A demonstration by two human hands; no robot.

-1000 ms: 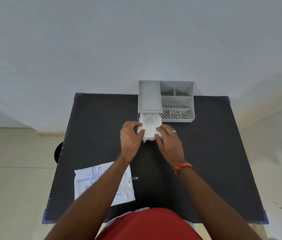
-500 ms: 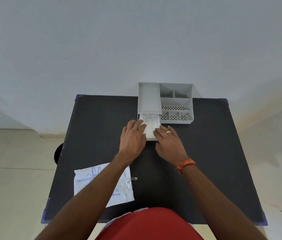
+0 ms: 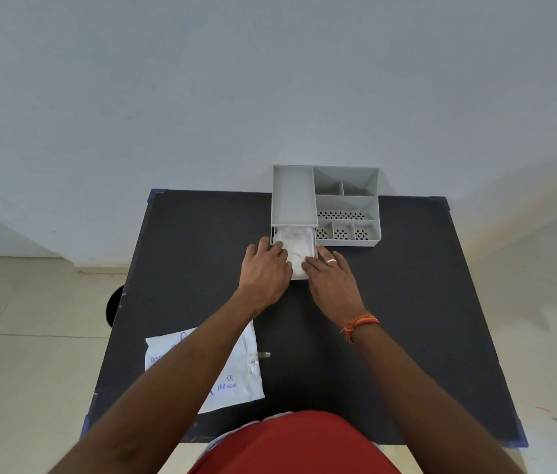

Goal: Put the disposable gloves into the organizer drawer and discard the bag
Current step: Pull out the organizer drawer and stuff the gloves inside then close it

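A grey organizer stands at the table's far edge. Its drawer is pulled out toward me at the lower left, and the white disposable gloves lie inside it. My left hand rests flat over the drawer's left edge, fingers on the gloves. From the right, my right hand lies flat with its fingertips on the gloves. Neither hand grips anything. The white printed bag lies flat near the table's front left, partly under my left forearm.
The black table stands against a white wall. A small grey scrap lies beside the bag. A round black object sits on the floor past the table's left edge. The organizer's other compartments hold nothing.
A second ago both hands held the glove stack at the drawer's front. The stack now lies down inside the drawer, with both hands flattened on top of it.
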